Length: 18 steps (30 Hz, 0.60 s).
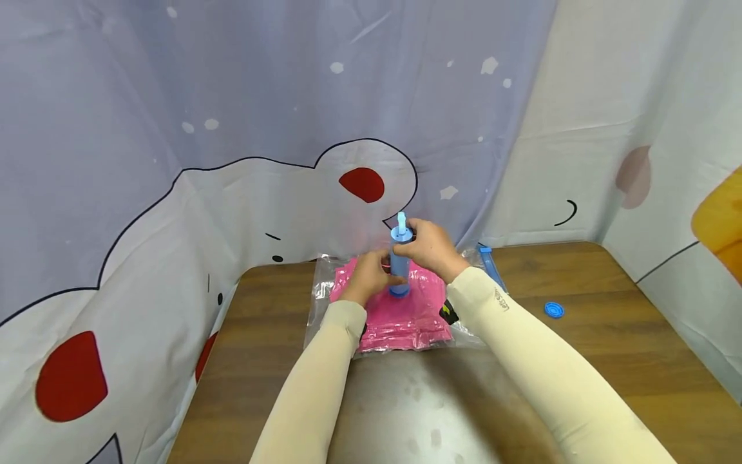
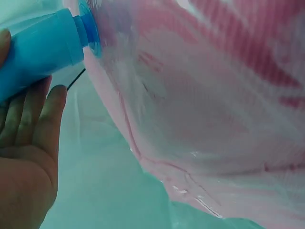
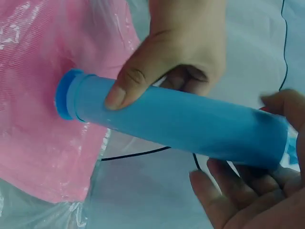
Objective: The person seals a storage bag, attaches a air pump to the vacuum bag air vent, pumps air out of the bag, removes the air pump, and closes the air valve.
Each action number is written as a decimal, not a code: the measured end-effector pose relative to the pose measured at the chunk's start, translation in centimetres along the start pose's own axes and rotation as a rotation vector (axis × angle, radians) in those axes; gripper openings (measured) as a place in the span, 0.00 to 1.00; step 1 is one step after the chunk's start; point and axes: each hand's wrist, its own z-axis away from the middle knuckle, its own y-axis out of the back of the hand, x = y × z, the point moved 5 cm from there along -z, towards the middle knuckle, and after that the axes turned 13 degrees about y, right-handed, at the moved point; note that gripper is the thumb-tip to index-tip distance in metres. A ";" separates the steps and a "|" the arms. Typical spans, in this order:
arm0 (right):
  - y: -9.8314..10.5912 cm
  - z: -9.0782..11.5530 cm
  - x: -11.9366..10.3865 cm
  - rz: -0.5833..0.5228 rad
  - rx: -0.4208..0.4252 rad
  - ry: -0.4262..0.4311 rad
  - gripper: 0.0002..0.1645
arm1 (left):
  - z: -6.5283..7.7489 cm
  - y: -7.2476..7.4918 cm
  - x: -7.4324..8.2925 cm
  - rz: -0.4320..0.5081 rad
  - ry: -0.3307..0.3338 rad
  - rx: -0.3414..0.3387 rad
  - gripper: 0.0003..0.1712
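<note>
A light-blue hand pump (image 1: 399, 265) stands upright on a clear plastic vacuum bag (image 1: 321, 298) that holds folded pink fabric (image 1: 400, 325). My left hand (image 1: 368, 277) grips the lower part of the barrel; its thumb lies across the pump (image 3: 186, 123) in the right wrist view. Higher up, near the top cap and pale handle (image 1: 402, 222), my right hand (image 1: 431, 248) holds the barrel between thumb and fingers. The pump's blue base (image 3: 66, 94) meets the bag's surface. In the left wrist view, much of the left hand (image 2: 28, 162) shows below the barrel.
A round blue cap (image 1: 554, 310) lies on the wooden table (image 1: 585, 348) to the right. Behind the right wrist, a narrow blue strip-like piece (image 1: 491, 267) lies beside the bag. A patterned curtain (image 1: 278, 212) hangs close behind the table.
</note>
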 end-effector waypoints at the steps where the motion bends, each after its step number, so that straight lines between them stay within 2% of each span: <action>1: -0.2 0.0 0.0 0.004 0.002 0.002 0.35 | 0.1 0.0 0.0 -0.015 0.000 0.022 0.29; 5: -0.8 -0.1 0.0 -0.039 0.055 -0.010 0.45 | 0.2 -0.2 -0.1 -0.061 0.007 0.110 0.23; 8: -0.8 -0.2 -0.1 -0.039 0.120 -0.022 0.41 | 0.4 -0.3 -0.1 -0.070 0.017 0.158 0.20; 12: -0.6 -0.1 -0.3 0.003 0.163 -0.035 0.35 | 0.4 -0.6 -0.1 -0.097 0.037 0.194 0.22; 18: -0.7 0.4 -0.4 0.013 0.205 -0.047 0.35 | 0.6 -0.7 -0.5 -0.141 0.066 0.239 0.24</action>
